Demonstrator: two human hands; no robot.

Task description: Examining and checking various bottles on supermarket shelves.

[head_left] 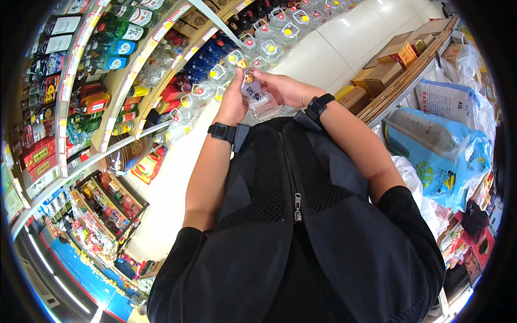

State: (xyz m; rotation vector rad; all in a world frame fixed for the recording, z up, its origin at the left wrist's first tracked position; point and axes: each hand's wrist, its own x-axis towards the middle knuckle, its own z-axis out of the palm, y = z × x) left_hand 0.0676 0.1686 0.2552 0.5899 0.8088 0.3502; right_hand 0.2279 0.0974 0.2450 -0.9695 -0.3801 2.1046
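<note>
A small clear glass bottle (262, 105) with a yellow cap is held in front of my chest. Dark lettering and a round orange emblem mark its front. My left hand (234, 99) grips one side, its thumb up near the bottle's neck. On the other side, my right hand (286, 89) also holds the bottle, with the thumb by the shoulder and the fingers partly hidden behind it. Each wrist wears a black strap, and a dark device sits by each one. Just beyond the bottle stand large clear plastic jugs (271, 49) with handles and red or yellow caps.
Curved-looking shelves (151, 52) full of bottles rise on the left. Boxes (381, 76) lie on a wooden-edged shelf at the right, above a blue plastic package (434, 149). Pale tiled floor (343, 36) runs between. A red-and-yellow package (148, 164) lies on the floor.
</note>
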